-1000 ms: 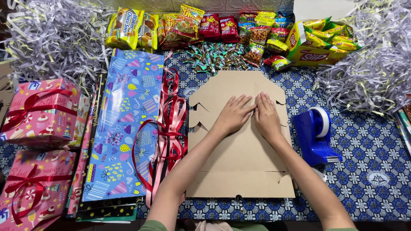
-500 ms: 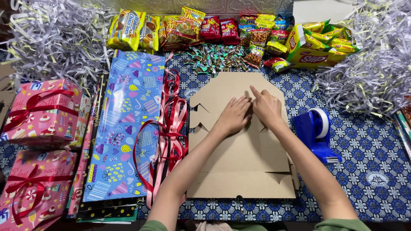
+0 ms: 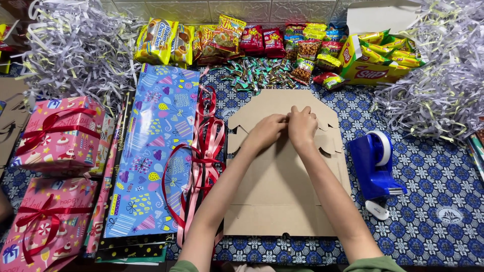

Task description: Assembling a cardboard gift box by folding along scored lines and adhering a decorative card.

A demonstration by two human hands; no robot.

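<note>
The flat brown die-cut cardboard box blank (image 3: 282,186) is lying at the table's centre, both the left hand (image 3: 269,130) and right hand (image 3: 303,125) pressing curled fingers onto its upper flap, red ribbons (image 3: 201,151) at nine o'clock, blue tape dispenser (image 3: 375,163) at three.

Both arms reach forward, left hand (image 3: 268,132) and right hand (image 3: 302,126) touching, palms down.

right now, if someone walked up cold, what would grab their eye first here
Dead centre, the left hand and right hand press side by side on a flat brown cardboard box blank laid on the blue patterned tablecloth. To its left lie red ribbons and a bright blue sheet of wrapping paper. A row of colourful snack packets lines the far edge.
</note>
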